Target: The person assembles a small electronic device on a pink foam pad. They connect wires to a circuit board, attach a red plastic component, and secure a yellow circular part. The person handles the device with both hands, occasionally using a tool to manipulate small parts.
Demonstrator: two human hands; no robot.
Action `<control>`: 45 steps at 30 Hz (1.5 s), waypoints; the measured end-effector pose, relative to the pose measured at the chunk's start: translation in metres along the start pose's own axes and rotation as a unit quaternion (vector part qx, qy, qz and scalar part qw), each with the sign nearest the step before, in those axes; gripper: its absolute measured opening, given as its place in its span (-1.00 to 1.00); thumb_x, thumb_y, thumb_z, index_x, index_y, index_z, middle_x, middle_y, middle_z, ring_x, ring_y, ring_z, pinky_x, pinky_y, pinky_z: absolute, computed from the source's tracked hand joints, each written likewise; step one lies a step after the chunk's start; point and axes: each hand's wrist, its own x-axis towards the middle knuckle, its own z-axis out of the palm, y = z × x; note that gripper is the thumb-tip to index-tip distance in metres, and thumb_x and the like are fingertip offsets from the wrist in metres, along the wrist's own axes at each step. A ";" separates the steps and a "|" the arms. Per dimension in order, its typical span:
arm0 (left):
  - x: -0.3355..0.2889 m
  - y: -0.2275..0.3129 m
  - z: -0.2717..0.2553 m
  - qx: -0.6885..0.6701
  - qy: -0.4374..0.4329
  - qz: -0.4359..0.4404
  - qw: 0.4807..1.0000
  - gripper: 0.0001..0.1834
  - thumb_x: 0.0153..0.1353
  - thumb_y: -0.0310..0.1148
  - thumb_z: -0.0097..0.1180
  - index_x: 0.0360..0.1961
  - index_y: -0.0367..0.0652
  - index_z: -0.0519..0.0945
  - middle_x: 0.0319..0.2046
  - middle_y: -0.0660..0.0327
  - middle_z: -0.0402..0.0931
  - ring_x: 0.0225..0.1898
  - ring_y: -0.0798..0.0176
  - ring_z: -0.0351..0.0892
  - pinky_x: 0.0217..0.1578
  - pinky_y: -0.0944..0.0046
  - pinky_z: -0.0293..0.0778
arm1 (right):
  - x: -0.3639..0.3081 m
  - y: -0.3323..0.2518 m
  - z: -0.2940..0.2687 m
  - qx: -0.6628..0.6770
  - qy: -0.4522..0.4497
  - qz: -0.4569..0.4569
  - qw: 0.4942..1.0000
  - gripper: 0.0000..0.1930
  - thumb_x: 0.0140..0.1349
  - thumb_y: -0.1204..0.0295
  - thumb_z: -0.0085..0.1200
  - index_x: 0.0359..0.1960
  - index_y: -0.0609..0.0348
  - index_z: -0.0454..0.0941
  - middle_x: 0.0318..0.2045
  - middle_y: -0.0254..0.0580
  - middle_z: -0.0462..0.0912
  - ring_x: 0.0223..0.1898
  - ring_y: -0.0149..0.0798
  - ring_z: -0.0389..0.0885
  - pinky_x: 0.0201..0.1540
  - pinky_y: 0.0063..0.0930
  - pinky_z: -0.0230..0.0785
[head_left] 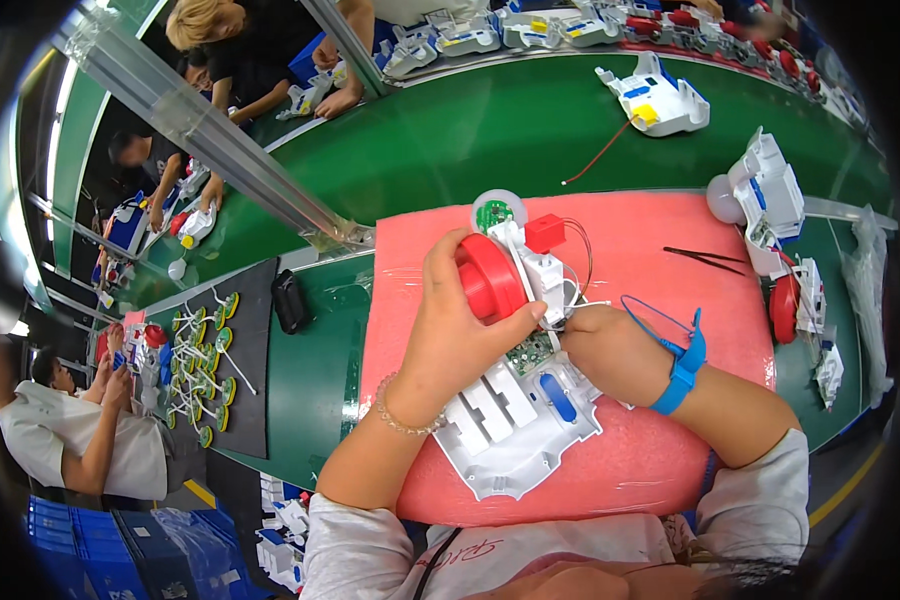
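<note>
On a pink foam mat point(650, 235) lies a white plastic housing point(500, 455) with a blue oval part point(558, 398) and a green circuit board point(535, 352). My left hand point(440, 330) is closed around a red round part point(490, 280), its thumb against the white frame beside it. A red block point(545, 233) with thin wires and a round green board point(495, 212) sit at the frame's far end. My right hand point(610, 350), wearing a blue wrist strap, is curled in beside the wires and circuit board. Its fingertips are hidden, so what they pinch is unclear.
Black tweezers point(705, 258) lie on the mat's right side. Beyond runs a green conveyor point(430, 130) carrying a white housing point(660, 95). Another assembly point(770, 190) stands at right. Left are a black case point(289, 302), small round boards point(210, 370) and a metal post point(210, 130). Other people work nearby.
</note>
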 end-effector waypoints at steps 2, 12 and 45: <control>0.000 -0.001 0.000 -0.011 -0.004 -0.016 1.000 -0.07 -0.20 -0.21 0.36 0.10 -0.38 0.07 -0.02 -0.14 0.17 0.03 -0.03 0.26 0.01 0.12 0.29 | 0.001 -0.005 -0.001 -0.046 -0.005 0.002 0.999 -0.96 -0.14 0.54 0.01 -0.58 0.19 0.49 -0.50 -0.14 0.45 -0.38 -0.09 0.48 -0.33 -0.28 0.39; 0.000 -0.001 0.001 -0.025 -0.011 -0.022 0.999 -0.06 -0.21 -0.24 0.37 0.11 -0.35 0.05 0.00 -0.12 0.14 0.04 -0.02 0.26 -0.01 0.14 0.32 | -0.001 -0.009 0.001 -0.089 -0.009 0.007 0.996 -0.91 -0.16 0.53 0.01 -0.54 0.18 0.51 -0.43 -0.21 0.46 -0.24 -0.18 0.42 -0.23 -0.42 0.38; -0.004 0.005 -0.001 0.046 -0.013 0.054 0.997 -0.08 -0.29 -0.26 0.41 0.04 -0.33 0.10 -0.05 -0.06 0.14 -0.01 -0.01 0.26 -0.03 0.16 0.31 | 0.004 -0.027 -0.010 -0.249 -0.121 -0.072 0.958 -0.85 -0.17 0.45 -0.02 -0.58 0.23 0.56 -0.40 -0.17 0.46 -0.27 -0.23 0.38 -0.28 -0.43 0.20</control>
